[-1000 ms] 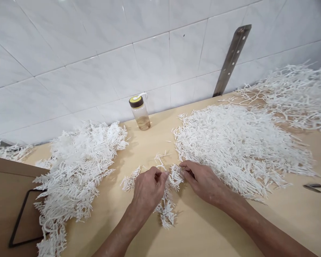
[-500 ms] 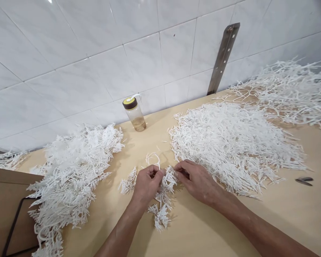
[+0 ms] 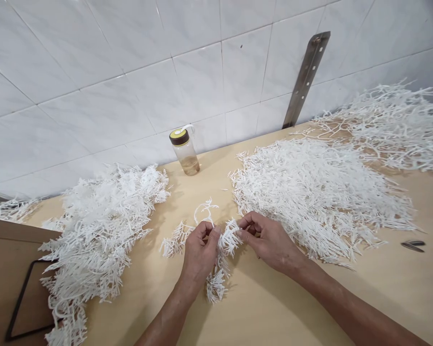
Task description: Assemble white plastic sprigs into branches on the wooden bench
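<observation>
Working a white sprig [image 3: 230,238], lower centre of frame, you pinch it between left hand [image 3: 199,250] and right hand [image 3: 270,240] fingertips; next likely needs steady left grip.

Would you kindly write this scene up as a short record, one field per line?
Left hand: pinching a white branched piece
Right hand: at the piece's right edge; grip unclear
Left pile: white, tufted
Right pile: white, wider, looser strands behind it
Bottle: upright, lidded, liquid in its lower part
Metal strip: slanted in view, at the tiled wall
Table: pale, wood-toned
</observation>
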Demonstrator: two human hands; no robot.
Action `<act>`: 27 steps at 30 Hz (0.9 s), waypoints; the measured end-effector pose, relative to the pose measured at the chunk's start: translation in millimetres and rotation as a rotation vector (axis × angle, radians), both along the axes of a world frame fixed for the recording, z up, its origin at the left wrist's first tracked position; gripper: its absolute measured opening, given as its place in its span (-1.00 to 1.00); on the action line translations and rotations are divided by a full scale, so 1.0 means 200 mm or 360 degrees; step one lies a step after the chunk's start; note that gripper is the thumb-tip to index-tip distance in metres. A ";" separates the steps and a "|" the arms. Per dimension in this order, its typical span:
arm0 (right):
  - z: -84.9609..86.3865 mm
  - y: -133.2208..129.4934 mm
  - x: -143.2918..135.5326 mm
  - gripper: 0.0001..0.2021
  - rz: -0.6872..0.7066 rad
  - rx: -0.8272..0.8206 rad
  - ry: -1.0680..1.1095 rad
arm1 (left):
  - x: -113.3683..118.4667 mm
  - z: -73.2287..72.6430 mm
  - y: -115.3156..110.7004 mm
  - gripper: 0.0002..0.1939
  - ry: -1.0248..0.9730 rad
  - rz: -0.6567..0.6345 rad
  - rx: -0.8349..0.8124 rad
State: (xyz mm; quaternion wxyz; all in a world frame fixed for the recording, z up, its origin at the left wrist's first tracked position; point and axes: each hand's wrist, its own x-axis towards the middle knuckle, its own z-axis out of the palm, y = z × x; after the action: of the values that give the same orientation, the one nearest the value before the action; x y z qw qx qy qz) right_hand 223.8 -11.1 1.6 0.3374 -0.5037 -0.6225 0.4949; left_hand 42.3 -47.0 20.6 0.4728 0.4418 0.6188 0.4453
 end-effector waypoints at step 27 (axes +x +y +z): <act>0.06 -0.02 -0.02 -0.64 0.0104 -0.0229 0.0526 | 0.04 0.03 0.01 -0.70 -0.0027 -0.0083 -0.0058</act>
State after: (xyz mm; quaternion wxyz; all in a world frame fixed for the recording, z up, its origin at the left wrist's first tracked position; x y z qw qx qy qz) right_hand 220.7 -14.4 13.0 0.3819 -0.4179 -0.5376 0.6249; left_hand 50.1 -44.6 27.0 0.4975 0.4453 0.6110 0.4253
